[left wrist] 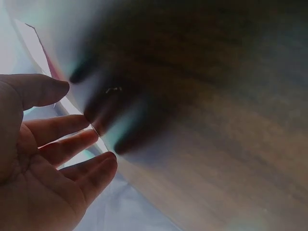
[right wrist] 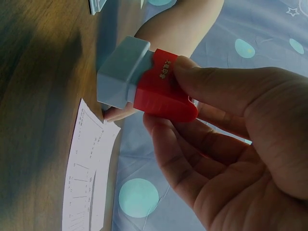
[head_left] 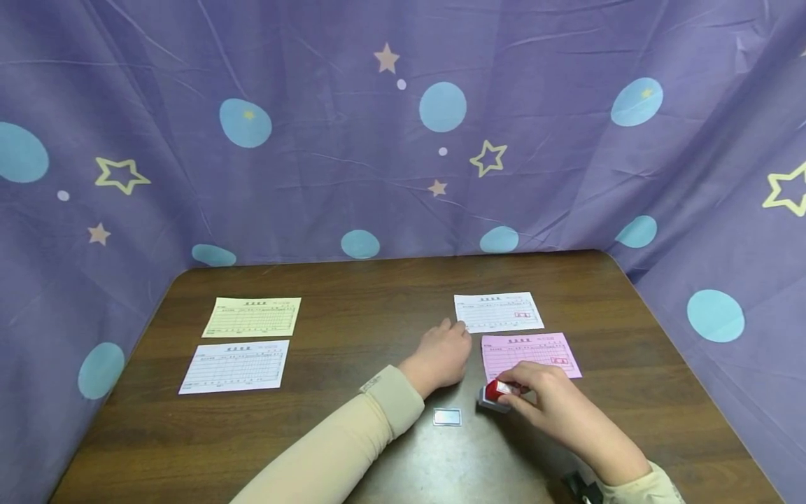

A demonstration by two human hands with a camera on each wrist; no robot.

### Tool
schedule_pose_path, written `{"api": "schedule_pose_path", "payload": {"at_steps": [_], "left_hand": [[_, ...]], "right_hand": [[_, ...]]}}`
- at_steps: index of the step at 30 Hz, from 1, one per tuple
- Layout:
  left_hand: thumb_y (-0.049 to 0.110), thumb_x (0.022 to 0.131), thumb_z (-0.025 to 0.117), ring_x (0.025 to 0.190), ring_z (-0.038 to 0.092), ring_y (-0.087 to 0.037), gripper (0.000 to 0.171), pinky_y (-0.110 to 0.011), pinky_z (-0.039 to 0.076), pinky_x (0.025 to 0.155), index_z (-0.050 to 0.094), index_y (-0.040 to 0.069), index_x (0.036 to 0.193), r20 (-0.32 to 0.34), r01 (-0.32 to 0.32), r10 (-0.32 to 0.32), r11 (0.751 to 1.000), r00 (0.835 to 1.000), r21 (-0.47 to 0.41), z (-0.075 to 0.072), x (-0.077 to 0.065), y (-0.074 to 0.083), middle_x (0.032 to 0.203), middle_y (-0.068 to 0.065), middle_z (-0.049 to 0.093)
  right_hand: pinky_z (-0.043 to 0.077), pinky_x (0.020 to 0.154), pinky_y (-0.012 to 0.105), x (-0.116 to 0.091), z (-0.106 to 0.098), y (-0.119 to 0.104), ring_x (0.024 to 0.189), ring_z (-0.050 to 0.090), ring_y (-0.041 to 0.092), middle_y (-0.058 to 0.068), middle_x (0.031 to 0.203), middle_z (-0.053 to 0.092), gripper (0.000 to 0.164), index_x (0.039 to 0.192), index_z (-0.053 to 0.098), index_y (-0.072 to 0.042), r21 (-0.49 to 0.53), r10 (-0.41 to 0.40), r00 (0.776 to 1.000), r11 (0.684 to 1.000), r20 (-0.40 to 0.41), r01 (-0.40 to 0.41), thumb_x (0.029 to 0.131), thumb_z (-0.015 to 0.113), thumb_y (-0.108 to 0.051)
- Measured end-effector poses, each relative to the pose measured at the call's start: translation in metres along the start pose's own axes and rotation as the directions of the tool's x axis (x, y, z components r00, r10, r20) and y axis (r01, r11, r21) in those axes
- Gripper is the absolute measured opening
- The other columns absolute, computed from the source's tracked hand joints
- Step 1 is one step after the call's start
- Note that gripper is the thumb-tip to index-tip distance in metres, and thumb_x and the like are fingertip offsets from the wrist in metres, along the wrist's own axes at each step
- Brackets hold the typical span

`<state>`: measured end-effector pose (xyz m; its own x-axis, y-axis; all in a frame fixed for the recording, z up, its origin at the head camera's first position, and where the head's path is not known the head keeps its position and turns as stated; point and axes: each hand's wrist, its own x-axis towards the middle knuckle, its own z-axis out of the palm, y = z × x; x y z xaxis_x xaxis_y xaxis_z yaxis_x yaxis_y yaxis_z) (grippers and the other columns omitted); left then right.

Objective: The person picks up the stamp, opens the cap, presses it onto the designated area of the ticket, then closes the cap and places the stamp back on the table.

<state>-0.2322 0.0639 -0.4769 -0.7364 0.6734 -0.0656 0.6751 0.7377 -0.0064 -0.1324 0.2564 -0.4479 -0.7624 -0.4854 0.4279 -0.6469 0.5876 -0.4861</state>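
Observation:
Between thumb and fingers my right hand (head_left: 554,395) pinches a red self-inking stamp (right wrist: 166,86) with a pale grey cap (right wrist: 122,72) over one end. In the head view this stamp sits low over the table, by the near edge of a pink form slip (head_left: 529,350) bearing a red stamped mark. My left hand (head_left: 441,353) is at the lower left corner of a white slip (head_left: 494,308), which also carries a red mark. Its fingers (left wrist: 62,127) are loosely bent and hold nothing. Between the hands lies a small silver-framed rectangle (head_left: 447,417).
At the left of the brown wooden table (head_left: 365,301), a yellow form slip (head_left: 252,317) lies behind a white one (head_left: 236,366). A purple curtain (head_left: 315,140) with stars and blue spots hangs around the back and sides. Something small and dark (head_left: 582,486) shows by my right sleeve.

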Motion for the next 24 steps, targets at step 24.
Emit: {"api": "schedule_pose_path", "payload": {"at_steps": [24], "left_hand": [[0.028,0.093,0.069,0.13,0.05,-0.038,0.047,-0.048,0.047,0.099,0.063,0.004,0.133,0.085,0.043,-0.041,0.999,0.996,-0.02,-0.0041,0.0098,0.0045,0.133,-0.009,0.058]], "right_hand": [[0.051,0.064,0.026,-0.0006,0.0012,0.0006,0.073,0.057,0.0,-0.013,0.084,0.064,0.024,0.094,0.073,-0.011,-0.016,0.0,1.0,1.0,0.007,0.0,0.076,0.085,-0.001]]}}
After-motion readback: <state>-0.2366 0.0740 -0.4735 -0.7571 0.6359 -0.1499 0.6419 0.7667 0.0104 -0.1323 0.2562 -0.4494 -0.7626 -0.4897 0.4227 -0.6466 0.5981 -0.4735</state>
